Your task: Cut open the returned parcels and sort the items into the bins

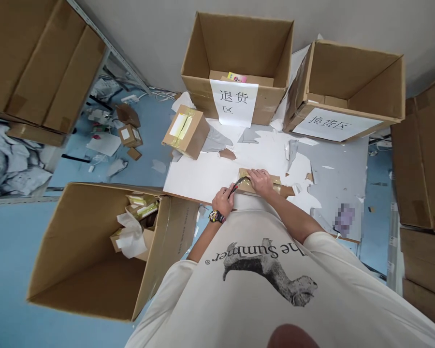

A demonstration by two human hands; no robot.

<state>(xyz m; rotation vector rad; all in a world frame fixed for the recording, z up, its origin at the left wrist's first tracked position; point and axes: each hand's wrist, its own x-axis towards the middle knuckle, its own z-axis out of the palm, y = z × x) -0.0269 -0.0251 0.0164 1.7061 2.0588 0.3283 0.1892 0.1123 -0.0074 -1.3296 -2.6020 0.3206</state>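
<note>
In the head view, the left hand (223,200) closes its fingers around a dark-handled box cutter (237,186), tip at the taped cardboard parcel (279,186) at twelve o'clock on the white bench (203,174), while the right hand (260,182) presses half-open on top, pinning the parcel steady for the blade.

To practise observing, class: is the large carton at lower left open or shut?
Open: the large carton has an uncovered top, showing small boxes inside.
</note>
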